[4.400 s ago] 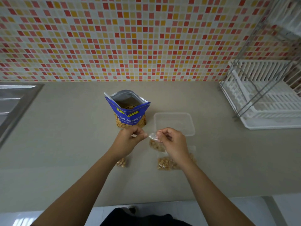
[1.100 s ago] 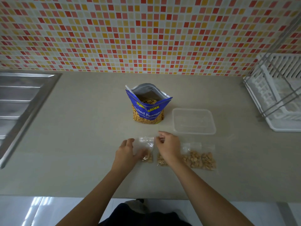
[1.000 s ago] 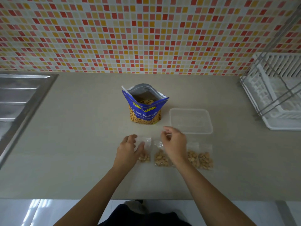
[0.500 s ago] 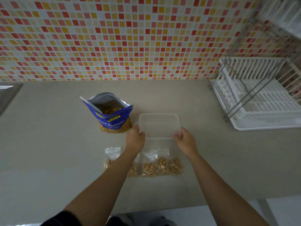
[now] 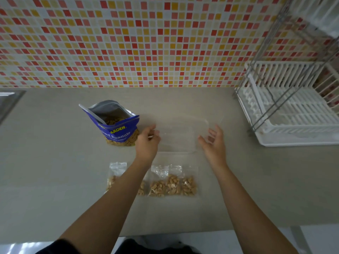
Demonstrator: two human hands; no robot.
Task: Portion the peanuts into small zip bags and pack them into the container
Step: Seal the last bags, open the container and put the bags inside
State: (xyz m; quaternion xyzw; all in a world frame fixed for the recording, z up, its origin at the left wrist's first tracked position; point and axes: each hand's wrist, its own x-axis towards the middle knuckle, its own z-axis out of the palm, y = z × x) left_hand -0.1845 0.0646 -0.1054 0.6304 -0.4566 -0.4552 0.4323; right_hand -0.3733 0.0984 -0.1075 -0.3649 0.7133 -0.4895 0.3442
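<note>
A clear plastic container [image 5: 178,136] sits blurred at the middle of the counter. My left hand [image 5: 146,143] holds its left edge with curled fingers. At the container's right edge is my right hand [image 5: 213,143], thumb and curved fingers around the near corner. An open blue bag of salted peanuts [image 5: 117,131] stands just left of my left hand. Several small zip bags of peanuts [image 5: 172,186] lie in a row nearer to me, with one more zip bag [image 5: 115,173] left of my forearm.
A white dish rack with a metal frame [image 5: 293,110] stands at the right on the grey counter [image 5: 55,162]. A steel sink edge [image 5: 9,101] shows at far left. The tiled wall runs behind. The counter's front edge is near my elbows.
My hands left the zip bags lying in a row and went forward to the clear container. Since half a second ago the container blurs, and my hands have shifted slightly on its edges.
</note>
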